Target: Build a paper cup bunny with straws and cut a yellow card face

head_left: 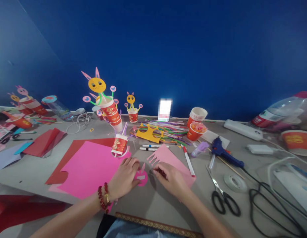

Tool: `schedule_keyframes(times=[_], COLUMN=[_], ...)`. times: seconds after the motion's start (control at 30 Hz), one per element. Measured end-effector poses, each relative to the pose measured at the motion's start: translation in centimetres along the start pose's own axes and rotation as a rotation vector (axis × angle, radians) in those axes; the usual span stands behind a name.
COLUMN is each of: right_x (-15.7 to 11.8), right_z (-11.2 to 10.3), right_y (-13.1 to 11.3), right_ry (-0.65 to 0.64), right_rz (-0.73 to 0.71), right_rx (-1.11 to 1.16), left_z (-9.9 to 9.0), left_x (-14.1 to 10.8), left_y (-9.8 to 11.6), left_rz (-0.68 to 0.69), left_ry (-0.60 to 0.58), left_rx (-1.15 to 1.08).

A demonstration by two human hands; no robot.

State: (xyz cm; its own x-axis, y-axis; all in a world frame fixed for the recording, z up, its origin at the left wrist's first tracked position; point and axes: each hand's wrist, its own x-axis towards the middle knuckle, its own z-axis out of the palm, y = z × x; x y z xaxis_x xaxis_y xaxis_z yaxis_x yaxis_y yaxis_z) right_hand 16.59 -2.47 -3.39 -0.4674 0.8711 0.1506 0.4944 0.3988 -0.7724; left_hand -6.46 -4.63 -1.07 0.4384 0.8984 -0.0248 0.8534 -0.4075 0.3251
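Our left hand (126, 177) is nearly closed, thumb and finger pinching the 9 o'clock edge of the magenta disc (142, 182). Right hand (170, 177): fingers curled in, tips just off the disc at 3 o'clock; we can't tell if it grips anything. Disc sits over the desk (143, 203) right in front of us, between the hands. Its pale ear (143, 167) points about 12, giving a 12-6 long axis; the white strip (140, 177) runs roughly 3-9. Text: none readable on the disc. From it, the red cup (119, 143) at 11 has a gold print, no words we can read. Magenta sheet (89, 168) at 9, scissors (219, 191) at 3. Bottle label (266, 117) far off at 2: too blurry to read.
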Motion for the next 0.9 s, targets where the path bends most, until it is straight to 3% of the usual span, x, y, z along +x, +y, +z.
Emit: schedule_keyframes(times=[0.67, 0.9], right_x=[0.13, 0.05], right_z=[-0.08, 0.28], right_y=[-0.55, -0.42], right_ry=[-0.076, -0.082], right_rz=[-0.009, 0.017], right_rx=[-0.031, -0.05], left_z=[-0.31, 0.2], left_x=[-0.08, -0.52], left_y=[0.29, 0.04], left_rz=[-0.008, 0.01], left_ry=[-0.038, 0.007], left_rx=[-0.025, -0.08])
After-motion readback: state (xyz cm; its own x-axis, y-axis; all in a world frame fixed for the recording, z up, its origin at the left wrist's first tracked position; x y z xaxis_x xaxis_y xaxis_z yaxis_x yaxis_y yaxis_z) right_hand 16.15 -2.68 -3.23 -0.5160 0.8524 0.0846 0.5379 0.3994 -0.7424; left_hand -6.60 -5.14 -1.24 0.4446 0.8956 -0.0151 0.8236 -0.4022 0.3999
